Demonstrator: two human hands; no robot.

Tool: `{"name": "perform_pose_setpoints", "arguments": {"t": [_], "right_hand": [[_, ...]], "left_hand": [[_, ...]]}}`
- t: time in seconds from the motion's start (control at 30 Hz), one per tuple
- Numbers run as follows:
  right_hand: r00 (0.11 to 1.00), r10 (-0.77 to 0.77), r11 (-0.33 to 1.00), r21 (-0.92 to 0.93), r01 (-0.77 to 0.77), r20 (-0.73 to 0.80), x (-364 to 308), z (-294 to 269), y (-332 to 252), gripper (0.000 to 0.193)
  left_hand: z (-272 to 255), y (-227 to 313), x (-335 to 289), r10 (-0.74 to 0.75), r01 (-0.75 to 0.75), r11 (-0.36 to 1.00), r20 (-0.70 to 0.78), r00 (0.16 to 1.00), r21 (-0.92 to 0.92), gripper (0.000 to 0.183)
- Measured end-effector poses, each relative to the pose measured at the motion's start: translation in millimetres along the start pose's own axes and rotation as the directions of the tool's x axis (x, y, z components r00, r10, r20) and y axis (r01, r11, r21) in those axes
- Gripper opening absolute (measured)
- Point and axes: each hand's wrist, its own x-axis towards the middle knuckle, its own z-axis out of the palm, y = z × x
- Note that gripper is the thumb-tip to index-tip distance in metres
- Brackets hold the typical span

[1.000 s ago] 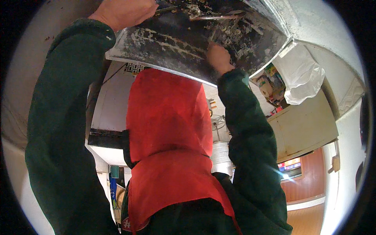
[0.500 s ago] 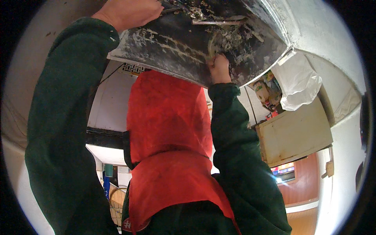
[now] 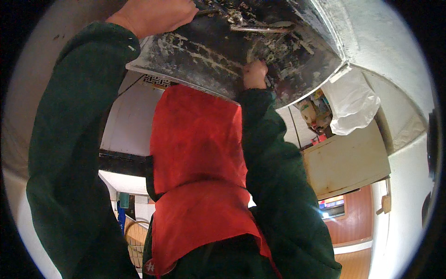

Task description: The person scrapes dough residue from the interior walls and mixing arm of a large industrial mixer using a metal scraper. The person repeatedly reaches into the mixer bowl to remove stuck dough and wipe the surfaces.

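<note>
A dark sheet-like panel (image 3: 209,63) with a pale edge spans the upper part of the view, caked with grey and yellowish residue. At its upper left, my left hand (image 3: 155,16) is closed, with a thin dark rod-like piece at its fingertips; whether I grip it is unclear. Further right on the panel lies a narrow metal bar (image 3: 262,29), clumps of debris at its left end. My right hand (image 3: 255,74) is curled into a fist against the panel's lower middle, below a crusted patch. What it holds, if anything, is hidden.
A red apron (image 3: 200,139) covers my front. To the right hang a translucent plastic bag (image 3: 355,107) and, lower, a beige cabinet or box (image 3: 348,160) beside packages. A white wall (image 3: 409,186) runs along the right side. A wire basket (image 3: 135,242) stands at lower left.
My right hand has moved slightly left along the panel, its forearm swinging left too. My left hand has shifted very little, staying closed. The view has tilted slightly.
</note>
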Motion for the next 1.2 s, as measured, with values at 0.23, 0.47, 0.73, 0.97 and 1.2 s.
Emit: {"name": "perform_pose_setpoints", "arguments": {"t": [0.23, 0.47, 0.73, 0.97, 1.2], "right_hand": [[0.682, 0.410, -0.077, 0.769, -0.635, 0.605, -36.5, -86.8, -42.4, 0.010], [0.692, 0.574, 0.002, 0.844, -0.536, 0.438, -49.7, -55.2, -43.6, 0.011], [0.965, 0.222, 0.775, 0.575, -0.260, 0.136, 33.9, 35.6, 16.1, 0.011], [0.815, -0.562, 0.818, -0.050, 0.573, 0.144, 108.5, 60.3, 73.2, 0.019], [0.769, -0.356, 0.827, -0.204, 0.524, 0.530, -2.3, -29.2, -44.4, 0.035]], "left_hand": [[3.8, -1.7, 0.7, 0.031, -0.038, 0.998, -0.127, 0.991, -0.051, 0.019], [0.3, -2.8, 1.9, 0.041, -0.048, 0.997, -0.109, 0.993, -0.060, 0.026], [-5.1, -6.9, 0.7, 0.122, -0.125, 0.991, -0.049, 0.991, -0.041, 0.023], [-1.5, -5.3, -0.1, 0.082, -0.079, 0.995, -0.042, 0.996, 0.067, 0.021], [1.3, -5.4, -2.3, 0.065, -0.070, 0.993, -0.061, 0.996, -0.096, 0.019]]}}
